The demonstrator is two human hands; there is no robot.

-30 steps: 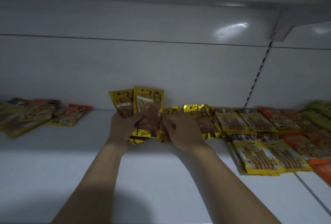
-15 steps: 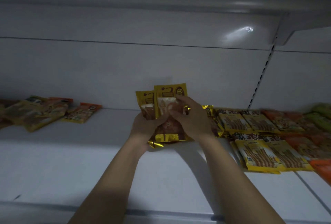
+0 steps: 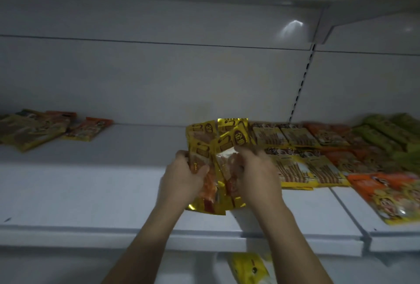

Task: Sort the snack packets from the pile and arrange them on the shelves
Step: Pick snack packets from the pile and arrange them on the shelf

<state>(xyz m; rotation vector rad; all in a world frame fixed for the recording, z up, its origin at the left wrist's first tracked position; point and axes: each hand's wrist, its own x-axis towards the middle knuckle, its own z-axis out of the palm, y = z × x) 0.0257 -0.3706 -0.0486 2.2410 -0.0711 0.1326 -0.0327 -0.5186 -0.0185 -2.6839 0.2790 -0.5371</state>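
White shelf (image 3: 91,192), dim light. Left grip (image 3: 181,179) and right grip (image 3: 259,174) both curled round fanned gold packets (image 3: 236,140). Best separated, laid flat beside yellow stick packets (image 3: 304,167), edges squared.

I see my left hand (image 3: 181,178) and right hand (image 3: 258,174) gripping gold snack packets (image 3: 216,147) above the white shelf (image 3: 91,192).

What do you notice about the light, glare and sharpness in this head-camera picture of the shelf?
Head view: dim overall. A glare patch shines on the white back panel. Foil glints on the gold packets. The left hand and right hand gripping them look soft and blurred. The slotted upright leans, probably wide-angle distortion.
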